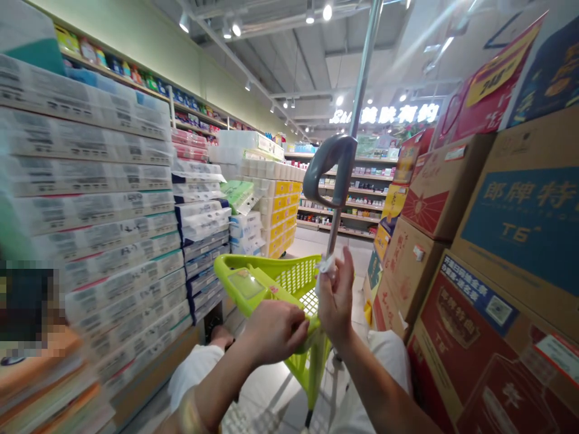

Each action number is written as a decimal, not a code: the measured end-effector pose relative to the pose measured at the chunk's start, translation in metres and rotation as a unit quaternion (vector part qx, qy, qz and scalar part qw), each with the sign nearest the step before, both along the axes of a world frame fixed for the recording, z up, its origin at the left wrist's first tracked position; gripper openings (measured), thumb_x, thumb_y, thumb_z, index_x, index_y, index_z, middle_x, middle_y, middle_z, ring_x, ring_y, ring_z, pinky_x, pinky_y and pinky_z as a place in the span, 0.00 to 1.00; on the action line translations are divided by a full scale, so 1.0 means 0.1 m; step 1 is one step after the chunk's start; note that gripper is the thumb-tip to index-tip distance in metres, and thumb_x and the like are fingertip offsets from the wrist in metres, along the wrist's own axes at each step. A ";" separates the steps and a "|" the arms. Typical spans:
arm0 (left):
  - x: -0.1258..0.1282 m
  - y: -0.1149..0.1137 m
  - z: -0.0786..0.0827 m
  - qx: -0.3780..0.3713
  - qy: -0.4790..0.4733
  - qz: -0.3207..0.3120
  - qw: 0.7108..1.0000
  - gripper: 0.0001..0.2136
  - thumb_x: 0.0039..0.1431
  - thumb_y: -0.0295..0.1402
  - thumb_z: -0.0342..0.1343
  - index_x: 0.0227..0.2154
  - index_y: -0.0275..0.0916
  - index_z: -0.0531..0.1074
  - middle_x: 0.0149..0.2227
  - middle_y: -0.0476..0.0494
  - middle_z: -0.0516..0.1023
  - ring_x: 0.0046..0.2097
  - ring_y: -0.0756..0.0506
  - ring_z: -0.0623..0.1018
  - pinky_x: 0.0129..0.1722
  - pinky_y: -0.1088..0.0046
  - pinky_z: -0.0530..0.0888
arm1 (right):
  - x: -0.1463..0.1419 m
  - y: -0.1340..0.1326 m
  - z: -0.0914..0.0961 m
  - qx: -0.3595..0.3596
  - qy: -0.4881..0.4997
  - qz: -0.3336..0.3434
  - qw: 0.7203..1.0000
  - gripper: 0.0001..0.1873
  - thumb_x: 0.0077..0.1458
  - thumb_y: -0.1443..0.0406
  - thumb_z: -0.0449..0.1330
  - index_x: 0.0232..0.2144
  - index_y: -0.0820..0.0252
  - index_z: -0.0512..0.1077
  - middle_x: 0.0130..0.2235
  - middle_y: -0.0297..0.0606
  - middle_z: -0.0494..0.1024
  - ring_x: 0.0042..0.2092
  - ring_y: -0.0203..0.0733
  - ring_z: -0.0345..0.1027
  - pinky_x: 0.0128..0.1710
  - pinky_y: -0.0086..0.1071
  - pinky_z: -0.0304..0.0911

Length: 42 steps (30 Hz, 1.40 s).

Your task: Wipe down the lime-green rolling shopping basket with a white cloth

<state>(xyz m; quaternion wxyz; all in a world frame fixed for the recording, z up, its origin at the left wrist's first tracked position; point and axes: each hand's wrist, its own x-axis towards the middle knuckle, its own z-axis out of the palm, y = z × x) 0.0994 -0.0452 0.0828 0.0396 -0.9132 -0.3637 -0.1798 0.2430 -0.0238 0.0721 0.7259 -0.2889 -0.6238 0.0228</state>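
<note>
My left hand (275, 330) is closed round the near rim of a lime-green shopping trolley basket (221, 268), which has a lattice wall and is tilted. My right hand (335, 298) is closed on a crumpled white wad (327, 265), perhaps tissue or thin plastic, beside the basket's right corner. Just above that hand rises a metal pole (365, 72) with a grey loop handle (344, 172). Whether my right fingers also touch the pole is hidden.
Tall stacks of wrapped paper packs (113, 175) line the left side. Cardboard cartons (520, 181) are piled close on the right. Between them the tiled aisle (312, 247) leads to stocked shelves (362, 199). At the lower left, a person (27, 307) is partly visible, blurred.
</note>
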 end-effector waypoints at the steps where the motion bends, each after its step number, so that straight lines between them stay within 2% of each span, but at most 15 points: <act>1: 0.00 0.00 0.00 -0.004 -0.004 -0.001 1.000 0.14 0.59 0.36 0.46 0.21 0.39 0.69 0.23 0.48 0.73 0.26 0.49 0.71 0.26 0.73 0.57 | 0.01 0.04 0.17 0.004 0.036 0.023 0.999 0.32 0.63 0.63 0.47 0.66 0.46 0.40 0.48 0.39 0.67 0.36 0.35 0.66 0.35 0.31 0.66; 4: 0.00 0.00 0.00 -0.025 -0.019 -0.016 0.999 0.15 0.59 0.34 0.45 0.19 0.39 0.67 0.23 0.49 0.72 0.26 0.49 0.71 0.26 0.73 0.58 | 0.08 0.14 0.72 0.011 0.066 0.088 0.994 0.33 0.61 0.59 0.52 0.64 0.47 0.44 0.43 0.36 0.69 0.33 0.34 0.65 0.32 0.29 0.65; 6: -0.01 0.01 0.00 -0.040 -0.046 -0.023 0.998 0.14 0.59 0.34 0.45 0.20 0.39 0.67 0.24 0.49 0.72 0.27 0.49 0.71 0.27 0.74 0.61 | 0.14 0.16 0.94 -0.003 0.071 0.138 0.988 0.30 0.60 0.57 0.51 0.63 0.48 0.48 0.41 0.35 0.71 0.31 0.33 0.65 0.31 0.28 0.65; 8: -0.05 0.01 0.03 -0.050 -0.115 -0.028 0.992 0.11 0.59 0.34 0.46 0.25 0.39 0.70 0.28 0.48 0.75 0.31 0.48 0.74 0.32 0.72 0.67 | 0.16 0.13 0.96 -0.030 0.070 0.183 0.980 0.27 0.59 0.55 0.52 0.59 0.50 0.55 0.40 0.35 0.73 0.32 0.34 0.67 0.30 0.28 0.66; 11: -0.14 0.03 0.21 -0.053 -0.274 -0.040 0.959 0.12 0.59 0.35 0.48 0.43 0.41 0.70 0.38 0.44 0.77 0.41 0.45 0.75 0.43 0.65 0.72 | 0.17 0.08 0.77 -0.097 0.068 0.234 0.965 0.21 0.55 0.54 0.57 0.49 0.56 0.67 0.37 0.36 0.76 0.32 0.37 0.70 0.31 0.30 0.69; 14: -0.23 0.01 0.60 -0.052 -0.415 -0.065 0.906 0.18 0.61 0.37 0.49 0.53 0.41 0.65 0.45 0.41 0.75 0.46 0.44 0.75 0.49 0.61 0.72 | 0.19 0.11 0.72 -0.142 0.120 0.283 0.941 0.19 0.56 0.53 0.55 0.42 0.61 0.71 0.35 0.40 0.79 0.33 0.42 0.73 0.33 0.35 0.71; 16: -0.25 -0.03 0.94 -0.052 -0.486 -0.095 0.867 0.21 0.61 0.38 0.49 0.56 0.40 0.62 0.48 0.39 0.74 0.49 0.43 0.75 0.52 0.60 0.71 | 0.23 0.15 0.91 -0.119 0.160 0.296 0.934 0.20 0.58 0.53 0.52 0.44 0.61 0.71 0.38 0.42 0.79 0.38 0.45 0.74 0.36 0.39 0.72; 20: -0.18 -0.18 1.49 -0.053 -0.531 -0.157 0.831 0.24 0.60 0.37 0.52 0.58 0.41 0.61 0.53 0.39 0.72 0.51 0.42 0.74 0.53 0.58 0.71 | 0.21 0.16 1.58 0.002 0.114 0.239 0.964 0.24 0.61 0.51 0.47 0.52 0.58 0.67 0.46 0.41 0.76 0.50 0.45 0.71 0.48 0.40 0.69; 23: -0.08 -0.24 1.65 -0.060 -0.519 -0.184 0.832 0.23 0.59 0.36 0.52 0.58 0.40 0.62 0.49 0.41 0.74 0.50 0.42 0.75 0.53 0.56 0.72 | 0.05 0.02 1.93 0.099 0.011 0.132 0.986 0.24 0.65 0.54 0.41 0.58 0.56 0.61 0.49 0.41 0.74 0.54 0.42 0.67 0.55 0.41 0.64; 26: -0.03 -0.23 1.63 -0.061 -0.509 -0.197 0.836 0.24 0.57 0.34 0.54 0.57 0.40 0.62 0.48 0.41 0.75 0.50 0.42 0.74 0.52 0.58 0.72 | -0.12 -0.21 1.99 0.173 -0.179 0.021 0.968 0.22 0.66 0.58 0.42 0.59 0.52 0.59 0.56 0.39 0.68 0.60 0.42 0.59 0.63 0.46 0.53; 29: -0.05 -0.20 1.57 -0.051 -0.499 -0.209 0.839 0.21 0.55 0.34 0.56 0.53 0.39 0.65 0.52 0.40 0.73 0.54 0.40 0.72 0.51 0.60 0.73 | -0.16 -0.34 1.92 0.229 -0.353 -0.049 0.906 0.22 0.63 0.64 0.46 0.59 0.53 0.61 0.60 0.37 0.64 0.66 0.45 0.48 0.66 0.50 0.43; 32: -0.10 -0.18 1.55 -0.056 -0.482 -0.207 0.850 0.17 0.54 0.32 0.55 0.48 0.39 0.66 0.51 0.41 0.73 0.54 0.40 0.71 0.51 0.61 0.73 | -0.05 -0.26 1.98 0.284 -0.448 -0.070 0.845 0.23 0.58 0.65 0.50 0.56 0.52 0.64 0.59 0.36 0.66 0.65 0.46 0.50 0.66 0.50 0.41; 34: -0.12 -0.16 1.57 -0.074 -0.482 -0.209 0.848 0.16 0.55 0.32 0.54 0.47 0.40 0.66 0.50 0.42 0.73 0.53 0.41 0.72 0.51 0.61 0.73 | 0.05 -0.14 2.12 0.311 -0.467 -0.070 0.825 0.21 0.56 0.65 0.51 0.53 0.52 0.67 0.55 0.36 0.69 0.62 0.46 0.55 0.66 0.49 0.42; 39: -0.13 -0.12 1.62 -0.111 -0.492 -0.214 0.837 0.18 0.56 0.31 0.53 0.51 0.39 0.64 0.49 0.41 0.74 0.51 0.42 0.73 0.47 0.62 0.75 | 0.17 0.09 2.50 0.275 -0.391 -0.113 0.871 0.13 0.56 0.68 0.48 0.38 0.57 0.72 0.42 0.38 0.75 0.49 0.44 0.65 0.57 0.44 0.56; 42: -0.12 -0.09 1.64 -0.111 -0.492 -0.214 0.836 0.18 0.55 0.31 0.53 0.50 0.39 0.64 0.46 0.41 0.75 0.49 0.42 0.75 0.46 0.62 0.75 | 0.13 0.03 2.47 0.237 -0.348 -0.129 0.898 0.14 0.57 0.68 0.46 0.37 0.58 0.71 0.39 0.40 0.74 0.45 0.44 0.65 0.51 0.42 0.60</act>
